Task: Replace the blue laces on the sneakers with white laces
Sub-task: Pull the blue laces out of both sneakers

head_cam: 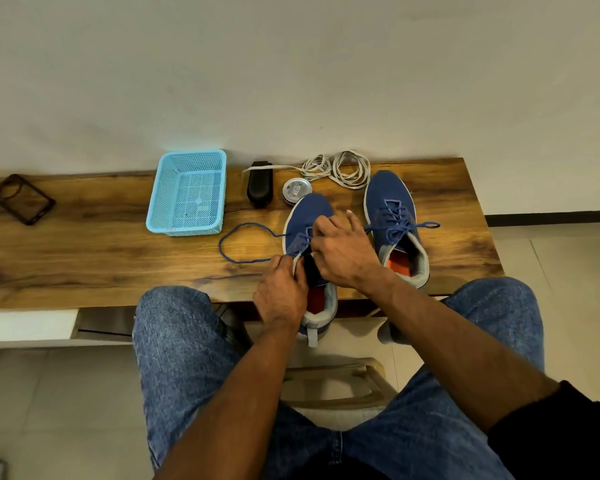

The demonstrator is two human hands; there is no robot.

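Two blue sneakers stand on the wooden table: the left sneaker partly unlaced, the right sneaker with its lace tied. The left hand pinches the loose blue lace; the right hand grips the laces at the eyelets, hiding them. One bundle of white laces lies behind, near one round tin, one black brush and one blue basket.

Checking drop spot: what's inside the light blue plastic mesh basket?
The light blue plastic mesh basket shows only its own perforated floor, with a small dark speck near the front. No laces inside. Nothing covers it; the near wall hides little.
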